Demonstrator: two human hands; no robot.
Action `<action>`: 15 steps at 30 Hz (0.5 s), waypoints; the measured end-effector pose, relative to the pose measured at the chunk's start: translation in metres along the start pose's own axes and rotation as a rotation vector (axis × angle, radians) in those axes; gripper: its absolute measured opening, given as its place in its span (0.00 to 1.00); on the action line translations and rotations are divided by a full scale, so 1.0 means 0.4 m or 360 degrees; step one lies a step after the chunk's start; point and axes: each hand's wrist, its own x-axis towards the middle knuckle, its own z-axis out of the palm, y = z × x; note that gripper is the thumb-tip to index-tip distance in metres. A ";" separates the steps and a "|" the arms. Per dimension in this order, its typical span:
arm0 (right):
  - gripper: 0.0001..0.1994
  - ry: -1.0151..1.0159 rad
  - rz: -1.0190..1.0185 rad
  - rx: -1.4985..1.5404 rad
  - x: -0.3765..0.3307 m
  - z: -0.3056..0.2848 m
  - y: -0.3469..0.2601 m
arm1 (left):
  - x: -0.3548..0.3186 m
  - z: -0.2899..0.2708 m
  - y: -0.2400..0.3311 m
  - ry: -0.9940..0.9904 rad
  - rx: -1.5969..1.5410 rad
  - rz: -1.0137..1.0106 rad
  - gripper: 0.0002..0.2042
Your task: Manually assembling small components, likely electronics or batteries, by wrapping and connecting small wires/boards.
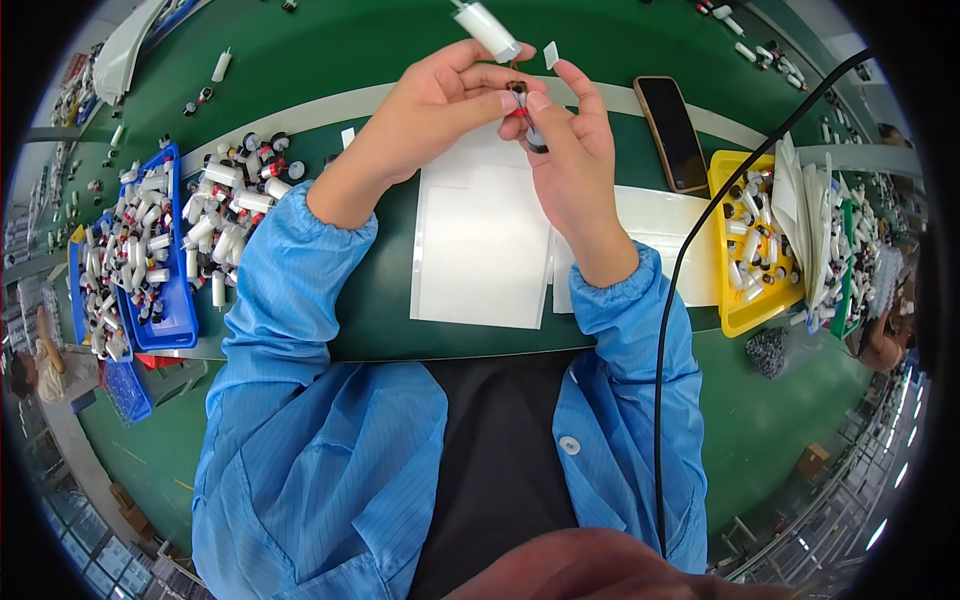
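Observation:
My left hand is closed with a white cylindrical part, tipped by a thin metal stem, sticking up between its fingers. Below that cylinder hangs a small dark round piece with a red band, seemingly joined to it by short wires; both thumbs pinch it. My right hand is closed on this piece, its index finger raised. A small white square pad rests at that raised fingertip. Under my hands lie white sheets on the green table.
Left of me, a blue tray and a loose pile of white cylindrical parts crowd the table. To the right are a phone and a yellow tray of similar parts. A black cable crosses over my right sleeve.

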 end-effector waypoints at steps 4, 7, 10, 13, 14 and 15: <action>0.23 0.0143 -0.0658 -0.0525 0.021 -0.018 0.034 | 0.000 0.006 0.017 0.0165 -0.0041 -0.0035 0.22; 0.15 0.0160 -0.0885 -0.0700 0.023 -0.037 0.013 | -0.001 0.001 0.022 0.0203 0.0036 -0.0026 0.21; 0.06 0.0032 -0.0658 -0.0574 0.007 -0.029 -0.035 | 0.004 -0.003 0.014 0.0192 0.0136 0.0020 0.19; 0.06 -0.0186 -0.0373 -0.0313 0.010 -0.045 -0.037 | 0.001 0.005 0.015 0.0214 0.0202 -0.0032 0.18; 0.06 -0.0214 -0.0328 -0.0280 0.011 -0.043 -0.036 | 0.000 0.006 0.015 0.0233 0.0225 -0.0061 0.18; 0.06 -0.0242 -0.0283 -0.0247 0.010 -0.041 -0.034 | -0.002 0.007 0.012 0.0225 0.0247 -0.0046 0.18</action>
